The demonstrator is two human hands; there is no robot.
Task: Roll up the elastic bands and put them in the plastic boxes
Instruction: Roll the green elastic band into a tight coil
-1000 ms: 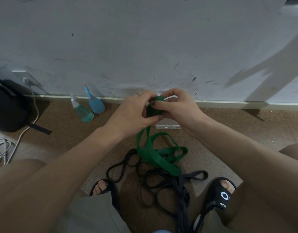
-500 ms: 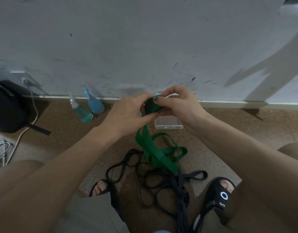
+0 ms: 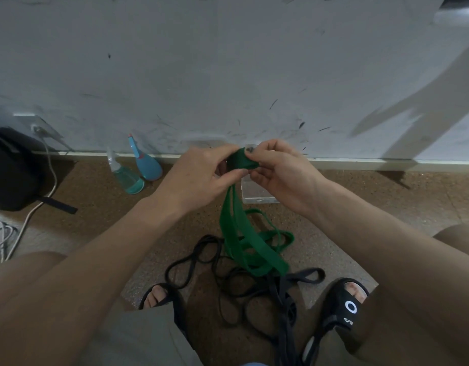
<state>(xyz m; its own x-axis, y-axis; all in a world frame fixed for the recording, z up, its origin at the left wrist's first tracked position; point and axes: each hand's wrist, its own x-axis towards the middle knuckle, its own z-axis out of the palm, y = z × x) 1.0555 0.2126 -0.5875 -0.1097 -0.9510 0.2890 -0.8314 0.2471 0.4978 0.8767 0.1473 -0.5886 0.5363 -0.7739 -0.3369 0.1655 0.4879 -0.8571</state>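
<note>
A wide green elastic band (image 3: 241, 233) has its upper end wound into a small roll held in the air between both hands. My left hand (image 3: 199, 178) pinches the roll from the left and below. My right hand (image 3: 278, 173) grips it from the right, thumb on top. The rest of the band hangs down in loops onto the floor. Several thin black elastic bands (image 3: 228, 286) lie tangled on the floor between my feet. A clear plastic box (image 3: 257, 194) sits on the floor just behind my hands, partly hidden by them.
Two blue spray bottles (image 3: 138, 173) lie by the baseboard to the left. A black bag (image 3: 8, 175) and white cables (image 3: 40, 207) are at the far left. My feet in black sandals (image 3: 344, 310) flank the bands. A white wall rises behind.
The roll in my hands has turned a little and grown, and a bit more of the hanging green band has been drawn up. The clear box has come into view under my hands.
</note>
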